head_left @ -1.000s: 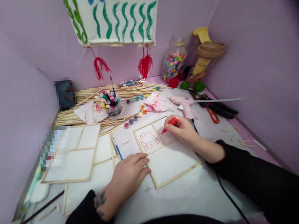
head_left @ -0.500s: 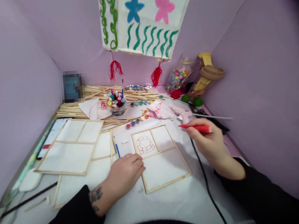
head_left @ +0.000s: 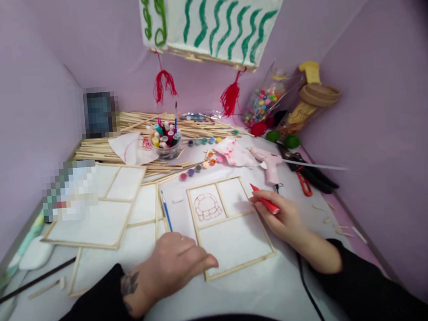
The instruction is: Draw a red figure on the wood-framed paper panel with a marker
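Note:
My right hand [head_left: 281,217] is closed around a red felt-tip marker [head_left: 267,204], its pointed tip up and to the left, above the right edge of a paper panel [head_left: 235,243] framed with thin wooden sticks. In the panel's upper left section is a red outline drawing [head_left: 208,207] of an arch of stone-like blocks; the other two sections are plain white. My left hand [head_left: 181,262] lies at the panel's left edge, fingers loosely bent together and partly stretched over it, apparently holding nothing. Beside it lies a blue paintbrush [head_left: 167,213], near a white eraser [head_left: 177,200].
More stick-framed panels [head_left: 92,219] overlap at left. Behind are a cup of markers [head_left: 166,139], paint pots [head_left: 199,168], wooden sticks [head_left: 129,122] and a stained cloth [head_left: 235,152]. A pink glue gun [head_left: 269,163] with its cord and pliers [head_left: 315,175] stand right. A painted lantern [head_left: 221,26] hangs above.
My right hand has moved left and down with the red marker, closer to the panel. My left hand has shifted slightly, its fingers turned more to the right. The view has tilted down.

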Demonstrator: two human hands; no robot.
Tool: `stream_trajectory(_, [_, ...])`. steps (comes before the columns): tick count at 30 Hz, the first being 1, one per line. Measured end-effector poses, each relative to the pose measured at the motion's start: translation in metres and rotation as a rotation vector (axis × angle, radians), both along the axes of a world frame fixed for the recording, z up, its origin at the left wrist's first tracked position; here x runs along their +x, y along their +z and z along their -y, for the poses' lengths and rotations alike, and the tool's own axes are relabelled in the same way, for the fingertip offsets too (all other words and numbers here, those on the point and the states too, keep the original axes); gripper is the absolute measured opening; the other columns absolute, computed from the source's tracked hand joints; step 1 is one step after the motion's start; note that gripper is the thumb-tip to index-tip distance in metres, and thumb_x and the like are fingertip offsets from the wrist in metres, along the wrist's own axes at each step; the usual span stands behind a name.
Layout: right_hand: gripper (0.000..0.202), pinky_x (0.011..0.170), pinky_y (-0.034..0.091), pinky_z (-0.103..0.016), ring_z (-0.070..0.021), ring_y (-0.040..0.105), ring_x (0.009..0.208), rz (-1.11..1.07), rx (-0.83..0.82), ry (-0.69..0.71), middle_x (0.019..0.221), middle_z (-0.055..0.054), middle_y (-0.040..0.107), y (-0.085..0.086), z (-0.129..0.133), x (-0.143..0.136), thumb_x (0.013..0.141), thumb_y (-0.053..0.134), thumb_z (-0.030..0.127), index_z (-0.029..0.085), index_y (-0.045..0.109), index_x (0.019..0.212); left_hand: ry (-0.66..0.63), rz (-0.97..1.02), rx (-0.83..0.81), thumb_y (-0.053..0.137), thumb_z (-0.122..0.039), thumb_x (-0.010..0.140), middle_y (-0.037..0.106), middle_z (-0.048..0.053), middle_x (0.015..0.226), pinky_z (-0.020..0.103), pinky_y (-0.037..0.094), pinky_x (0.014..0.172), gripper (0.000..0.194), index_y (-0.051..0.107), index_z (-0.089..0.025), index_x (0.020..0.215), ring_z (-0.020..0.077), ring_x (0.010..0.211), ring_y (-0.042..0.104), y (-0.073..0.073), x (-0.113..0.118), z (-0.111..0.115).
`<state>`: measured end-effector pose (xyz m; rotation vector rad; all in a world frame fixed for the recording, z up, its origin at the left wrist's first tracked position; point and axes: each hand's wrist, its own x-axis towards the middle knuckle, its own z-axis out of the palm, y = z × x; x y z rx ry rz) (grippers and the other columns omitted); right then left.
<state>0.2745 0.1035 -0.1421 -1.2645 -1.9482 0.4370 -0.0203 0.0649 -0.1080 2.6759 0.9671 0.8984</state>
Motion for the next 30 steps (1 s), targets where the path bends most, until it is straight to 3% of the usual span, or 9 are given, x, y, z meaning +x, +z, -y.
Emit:
stream_trajectory(3, [0.025,0.068,0.057,-0.032,-0.0201,0.071,0.078,0.016,-0.019,0.008,0.094,-0.008,0.073,-0.002,0.001,0.0,0.089,0.054,0.018,0.024,0.057,0.112,-0.09,-0.054,0.034,0.041,-0.041,0.097,0.044,-0.003,0.047,0.03,0.029,0.046,0.051,0.044,-0.02,0.051,0.0114,0.044,0.04,0.007,0.003,-0.002])
stream_trajectory(7, [0.026,0.065,0.057,-0.032,-0.0198,0.071,0.075,0.029,-0.036,0.027,0.095,-0.008,0.073,-0.004,0.0,0.002,0.089,0.053,0.017,0.024,0.057,0.114,-0.084,-0.064,0.026,0.043,-0.032,0.096,0.045,-0.002,0.049,0.031,0.028,0.047,0.044,0.044,-0.02,0.053,0.0129,0.046,0.04,0.003,0.006,-0.003])
stream_trajectory(11, [0.028,0.066,0.057,-0.032,-0.0198,0.071,0.076,0.021,-0.038,0.035,0.092,-0.006,0.073,-0.004,-0.002,0.002,0.088,0.054,0.016,0.025,0.057,0.114,0.025,-0.026,-0.087,0.048,-0.021,0.094,0.061,0.0,0.069,0.028,0.038,0.055,0.018,0.06,-0.019,0.081,0.0137,0.062,0.055,-0.007,0.004,-0.003])
stream_trajectory(14, [0.028,0.067,0.057,-0.031,-0.0193,0.071,0.077,0.021,-0.039,0.047,0.091,-0.005,0.073,-0.005,-0.004,0.003,0.088,0.054,0.016,0.025,0.056,0.115,0.03,0.024,-0.13,0.048,-0.021,0.096,0.063,-0.001,0.073,0.025,0.04,0.059,0.013,0.061,-0.02,0.094,0.0115,0.065,0.058,-0.01,0.001,-0.002])
stream_trajectory(18, [0.029,0.068,0.056,-0.031,-0.019,0.071,0.077,0.025,-0.036,0.048,0.091,-0.005,0.073,-0.006,-0.004,0.004,0.088,0.053,0.015,0.025,0.056,0.115,0.01,-0.01,-0.114,0.047,-0.04,0.096,0.054,-0.006,0.055,0.027,0.032,0.05,0.032,0.059,-0.022,0.074,0.0101,0.049,0.05,-0.007,0.002,-0.003])
stream_trajectory(22, [0.027,0.068,0.056,-0.03,-0.0191,0.071,0.078,0.034,-0.022,0.029,0.092,-0.006,0.073,-0.006,-0.004,0.004,0.088,0.054,0.016,0.023,0.057,0.114,-0.065,-0.065,-0.065,0.038,-0.046,0.098,0.05,-0.005,0.05,0.028,0.029,0.049,0.05,0.048,-0.019,0.058,0.0097,0.046,0.045,-0.003,0.005,-0.005])
stream_trajectory(27, [0.025,0.069,0.056,-0.03,-0.0191,0.071,0.078,0.03,-0.01,0.012,0.091,-0.006,0.073,-0.004,-0.003,0.005,0.088,0.055,0.017,0.023,0.06,0.112,-0.093,-0.029,-0.006,0.032,-0.045,0.1,0.045,-0.003,0.049,0.029,0.025,0.048,0.053,0.042,-0.019,0.055,0.0113,0.045,0.037,0.002,0.004,-0.005])
stream_trajectory(30, [0.02,0.067,0.055,-0.03,-0.0197,0.07,0.077,-0.017,0.009,0.016,0.091,-0.006,0.073,0.006,-0.002,0.004,0.086,0.059,0.02,0.023,0.065,0.105,-0.046,0.002,-0.007,0.04,-0.042,0.098,0.045,-0.002,0.051,0.03,0.026,0.049,0.048,0.044,-0.019,0.056,0.0128,0.048,0.038,-0.003,0.005,-0.004])
